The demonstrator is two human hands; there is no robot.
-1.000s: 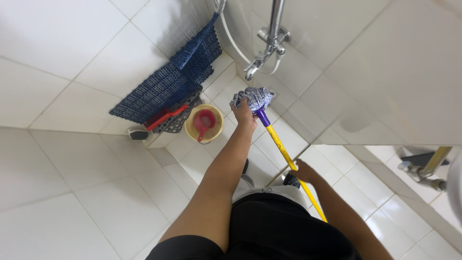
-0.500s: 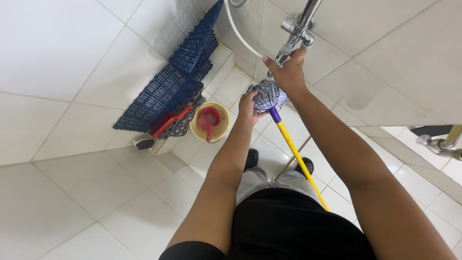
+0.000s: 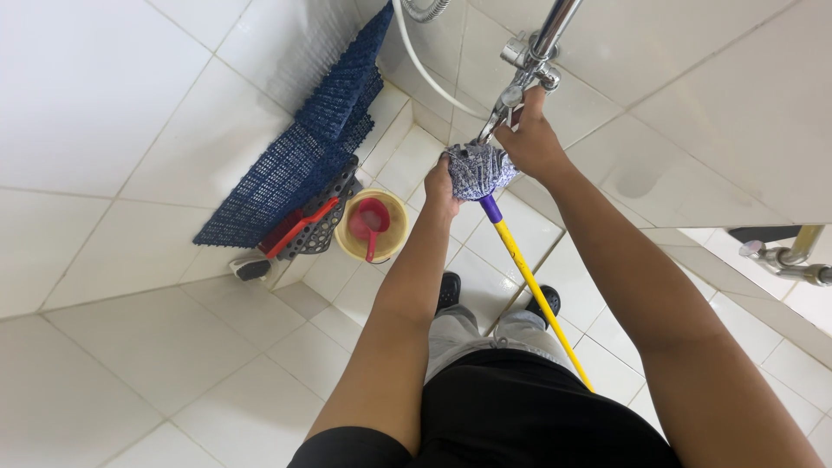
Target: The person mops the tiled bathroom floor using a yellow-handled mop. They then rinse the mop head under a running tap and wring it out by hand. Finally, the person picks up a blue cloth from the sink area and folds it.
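My left hand (image 3: 444, 186) grips the blue-and-white mop head (image 3: 479, 170) from its left side and holds it up under the chrome tap (image 3: 518, 85). The mop's yellow handle (image 3: 537, 295) with a purple collar slants down to the right toward my body. My right hand (image 3: 530, 139) rests on the tap's lever just above the mop head, fingers closed around it. A chrome pipe (image 3: 555, 26) rises from the tap. No water is visible.
A yellow bucket (image 3: 374, 227) with a red scoop (image 3: 368, 221) stands on the tiled floor. Beside it, blue plastic mats (image 3: 303, 156) lean on the wall over a red-and-grey tool (image 3: 303, 227). A white hose (image 3: 425, 69) hangs by the tap. Another chrome fitting (image 3: 789, 260) is at right.
My right hand has come up from the mop handle to the tap lever. The mop head stays held up in my left hand, now directly under the tap.
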